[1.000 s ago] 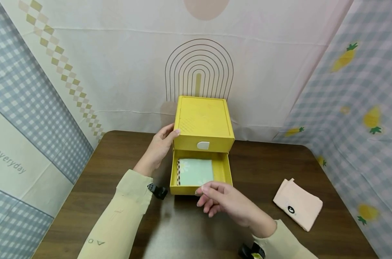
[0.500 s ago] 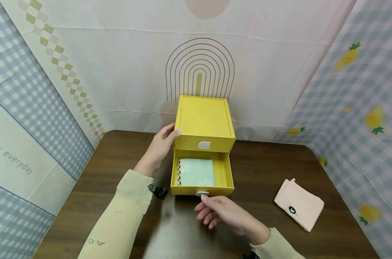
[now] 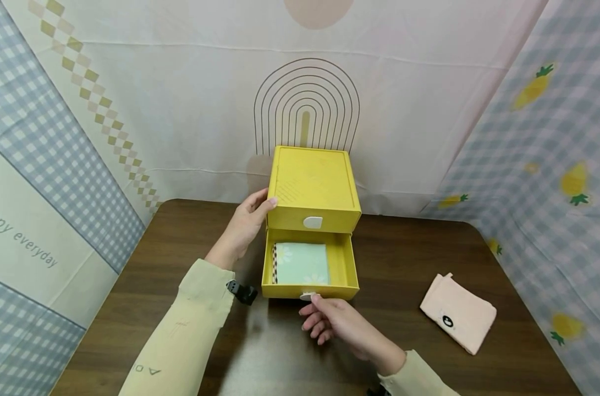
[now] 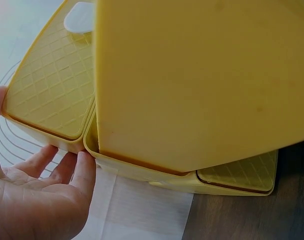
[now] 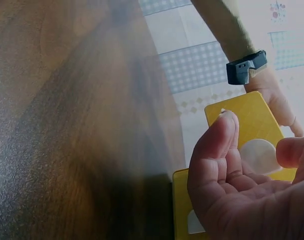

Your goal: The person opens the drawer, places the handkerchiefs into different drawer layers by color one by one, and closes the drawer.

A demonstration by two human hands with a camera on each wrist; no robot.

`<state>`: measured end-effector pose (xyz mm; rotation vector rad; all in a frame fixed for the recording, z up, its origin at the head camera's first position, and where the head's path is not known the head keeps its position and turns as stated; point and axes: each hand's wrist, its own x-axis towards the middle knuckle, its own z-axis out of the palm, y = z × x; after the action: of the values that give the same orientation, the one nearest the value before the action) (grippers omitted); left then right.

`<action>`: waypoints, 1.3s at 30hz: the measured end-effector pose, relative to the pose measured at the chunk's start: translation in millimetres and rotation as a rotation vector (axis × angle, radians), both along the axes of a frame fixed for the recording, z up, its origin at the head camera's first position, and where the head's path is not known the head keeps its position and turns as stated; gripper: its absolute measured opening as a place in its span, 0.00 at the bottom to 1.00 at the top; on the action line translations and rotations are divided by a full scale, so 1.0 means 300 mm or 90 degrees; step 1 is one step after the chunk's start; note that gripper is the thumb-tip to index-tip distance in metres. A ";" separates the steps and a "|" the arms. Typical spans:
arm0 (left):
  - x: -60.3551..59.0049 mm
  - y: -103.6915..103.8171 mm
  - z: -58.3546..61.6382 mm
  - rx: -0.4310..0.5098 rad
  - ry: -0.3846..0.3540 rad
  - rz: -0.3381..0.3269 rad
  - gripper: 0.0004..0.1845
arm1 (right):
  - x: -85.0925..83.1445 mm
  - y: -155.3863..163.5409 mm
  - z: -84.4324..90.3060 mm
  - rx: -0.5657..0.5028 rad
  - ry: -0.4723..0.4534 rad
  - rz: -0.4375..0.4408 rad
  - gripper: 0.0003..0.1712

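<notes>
A yellow two-tier drawer box (image 3: 313,179) stands near the back of the table, its lower drawer (image 3: 343,264) pulled out. Inside that drawer lies a folded mint-green cloth (image 3: 302,264) with daisies and a checked edge. My left hand (image 3: 242,225) holds the box's upper left front corner, thumb at the front edge and fingers along the side, as the left wrist view (image 4: 46,195) also shows. At the lower drawer's white tab (image 3: 307,296) is my right hand (image 3: 341,324), thumb tip against it and the other fingers loosely bent below, clear of a pinch.
A folded pink cloth (image 3: 458,313) with a round black mark lies on the right of the dark wooden table (image 3: 398,264). Patterned fabric hangs behind and at both sides. The upper drawer, with its own white tab (image 3: 313,222), is pushed in.
My right hand has dropped from over the lower drawer's front edge, uncovering the white tab, and its thumb has come to that tab. The left hand, box and drawer stay put.
</notes>
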<state>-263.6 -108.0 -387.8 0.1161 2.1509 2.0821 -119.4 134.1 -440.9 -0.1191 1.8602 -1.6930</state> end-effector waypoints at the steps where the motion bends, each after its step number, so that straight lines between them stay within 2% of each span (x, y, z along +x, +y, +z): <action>1: 0.000 0.000 0.000 -0.001 0.001 0.000 0.38 | -0.001 0.000 -0.002 0.006 0.002 -0.002 0.39; 8: 0.003 0.002 -0.002 -0.001 0.003 -0.001 0.38 | -0.010 -0.004 -0.018 0.013 0.009 -0.030 0.41; 19: 0.005 0.003 -0.001 0.002 -0.002 0.000 0.37 | -0.015 -0.015 -0.017 -0.003 -0.007 -0.043 0.39; 31: 0.005 0.003 -0.008 0.004 0.007 0.000 0.36 | -0.077 -0.021 -0.011 0.007 -0.008 -0.072 0.38; 39: 0.004 0.001 -0.006 -0.004 0.005 0.004 0.38 | -0.103 -0.039 -0.014 0.018 0.014 -0.095 0.35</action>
<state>-262.4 -107.8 -389.7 0.1178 2.1643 2.0819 -150.3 122.5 -445.1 0.0132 1.9515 -1.7706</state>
